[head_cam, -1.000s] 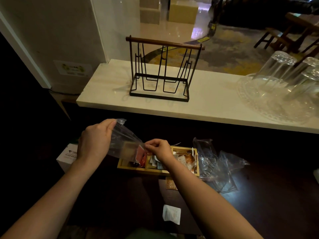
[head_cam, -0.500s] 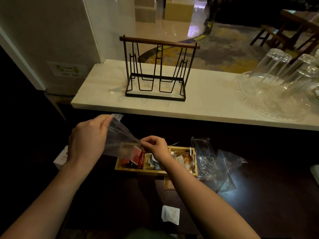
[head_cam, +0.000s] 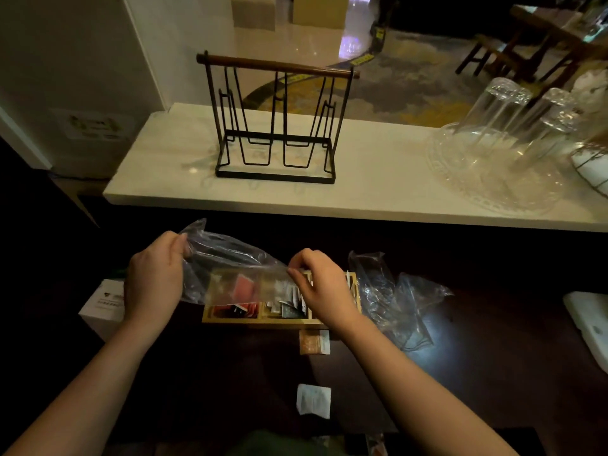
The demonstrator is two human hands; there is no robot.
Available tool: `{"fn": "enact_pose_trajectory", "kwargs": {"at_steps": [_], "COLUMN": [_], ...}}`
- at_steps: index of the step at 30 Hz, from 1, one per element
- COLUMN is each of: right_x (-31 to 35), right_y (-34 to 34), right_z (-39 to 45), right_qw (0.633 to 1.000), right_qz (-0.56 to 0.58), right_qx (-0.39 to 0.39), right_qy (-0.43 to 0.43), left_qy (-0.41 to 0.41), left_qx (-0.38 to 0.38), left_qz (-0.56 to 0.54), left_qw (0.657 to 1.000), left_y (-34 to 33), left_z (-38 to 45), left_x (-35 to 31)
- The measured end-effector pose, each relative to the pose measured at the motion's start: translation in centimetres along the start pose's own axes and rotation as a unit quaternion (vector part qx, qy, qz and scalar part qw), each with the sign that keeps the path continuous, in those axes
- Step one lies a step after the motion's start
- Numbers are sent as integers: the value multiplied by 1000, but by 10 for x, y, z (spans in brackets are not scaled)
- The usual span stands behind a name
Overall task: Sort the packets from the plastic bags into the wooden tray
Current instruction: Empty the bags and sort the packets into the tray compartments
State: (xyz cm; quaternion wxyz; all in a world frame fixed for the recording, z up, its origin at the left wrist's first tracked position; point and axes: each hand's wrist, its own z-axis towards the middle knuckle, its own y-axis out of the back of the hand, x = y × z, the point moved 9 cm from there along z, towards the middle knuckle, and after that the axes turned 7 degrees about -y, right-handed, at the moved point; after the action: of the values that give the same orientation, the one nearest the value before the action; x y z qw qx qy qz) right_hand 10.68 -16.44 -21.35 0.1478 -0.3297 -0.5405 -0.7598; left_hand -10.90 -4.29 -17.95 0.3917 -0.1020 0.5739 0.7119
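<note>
I hold a clear plastic bag [head_cam: 227, 264] stretched above the wooden tray [head_cam: 263, 320]. My left hand [head_cam: 154, 278] grips its upper left end, and my right hand [head_cam: 324, 287] pinches its lower right edge. A red packet [head_cam: 245, 287] shows through the bag. The tray's compartments hold red packets on the left and several pale ones in the middle. On the dark counter in front of the tray lie an orange packet [head_cam: 312, 343] and a white packet [head_cam: 313, 399].
Crumpled clear bags [head_cam: 394, 301] lie right of the tray. A white box [head_cam: 102, 301] stands at the left and a white object [head_cam: 589, 317] at the right edge. The marble ledge [head_cam: 378, 192] behind carries a black wire rack [head_cam: 276, 126] and upturned glasses on a glass tray [head_cam: 493, 179].
My right hand has moved to the right, pulling the bag's edge and stretching the bag wider over the tray. My left hand has kept its grip on the other end.
</note>
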Motion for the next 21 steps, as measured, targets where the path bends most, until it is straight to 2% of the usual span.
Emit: {"fn": "enact_pose_trajectory", "kwargs": {"at_steps": [3,6,9,11,14,19,21], "right_x": [-24,-64,-97,-117,-150,-206,-218], "right_y": [29,70,103,111,104,69,51], "right_z": [-9,-27,-48,-56,-66,-84,-89], "right_qw": [996,975,954,950,943,910,905], "right_qz": [-6,23,-14,-65,-142,-276,-282], "right_qx": [-85,-206,-275,-266,-218,-81,-15], "right_qy": [-23,-77,-119,-153,-205,-300,-317], "left_qy": [-17,-28,-81,-149,-252,-354,-404], "left_qx": [44,103,202,303,431,497,510], "left_qz": [16,27,68,86,98,99,88], "left_qw": [999,994,974,937,861,786,755], "left_y": [-21,-49,-87,-123,-169,-206,-215], "left_z": [-2,-19,-56,-94,-147,-184,-197], "left_x": [-2,-3,-18,-35,-49,-64,-69]}}
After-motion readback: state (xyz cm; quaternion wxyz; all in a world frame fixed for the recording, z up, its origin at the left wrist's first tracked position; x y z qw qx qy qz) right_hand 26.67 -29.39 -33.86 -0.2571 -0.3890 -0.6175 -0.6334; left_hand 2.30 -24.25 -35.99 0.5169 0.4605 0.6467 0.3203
